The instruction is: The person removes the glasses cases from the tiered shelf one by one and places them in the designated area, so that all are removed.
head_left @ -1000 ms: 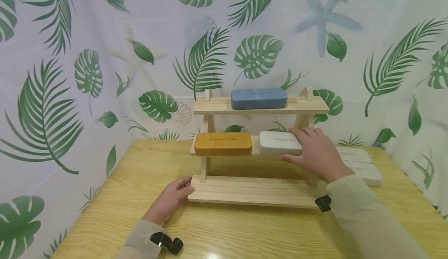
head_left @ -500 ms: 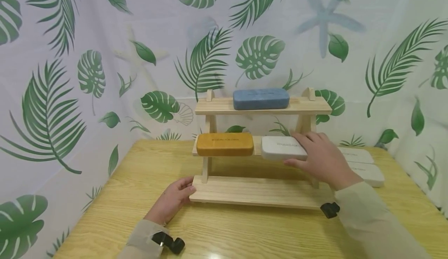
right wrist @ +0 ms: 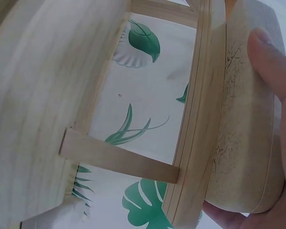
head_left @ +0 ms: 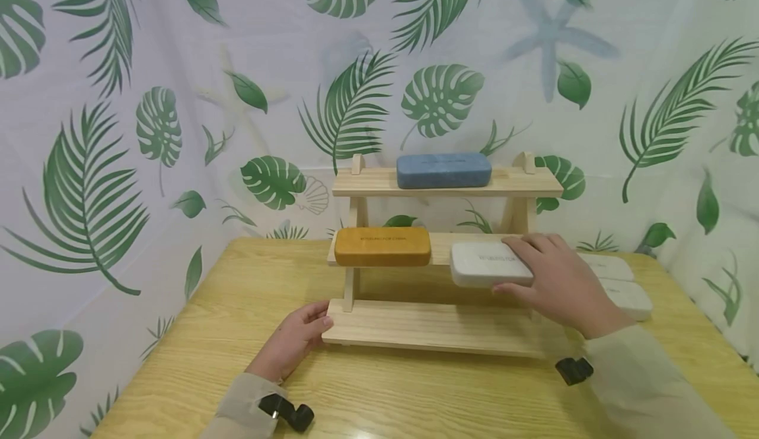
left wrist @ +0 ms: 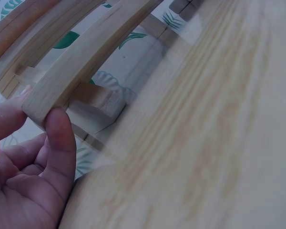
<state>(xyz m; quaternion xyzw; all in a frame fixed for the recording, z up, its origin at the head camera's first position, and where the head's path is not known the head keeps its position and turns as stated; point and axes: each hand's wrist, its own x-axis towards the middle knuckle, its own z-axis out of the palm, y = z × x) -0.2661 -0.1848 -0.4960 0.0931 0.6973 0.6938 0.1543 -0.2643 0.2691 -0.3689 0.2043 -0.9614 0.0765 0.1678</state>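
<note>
The right hand (head_left: pixel 563 284) holds a white glasses case (head_left: pixel 491 264), fingers pinching its right end — thumb on the near side, the others over the top and back. That case is at the front of the right half of the middle shelf (head_left: pixel 440 248); whether it touches the wood I cannot tell. The left hand (head_left: pixel 292 339) grips the left end of the bottom shelf (head_left: pixel 439 328), its fingers pinching the plank.

The 3-tier wooden stand (head_left: pixel 352 211) sits toward the bench's (head_left: pixel 403 399) far edge. An orange case (head_left: pixel 382 246) lies at the middle shelf's left end, a blue case (head_left: pixel 443 171) near the middle of the top shelf (head_left: pixel 367 184). 2 more white cases (head_left: pixel 631 300) lie near the bench's far right corner — 1 behind the other.
</note>
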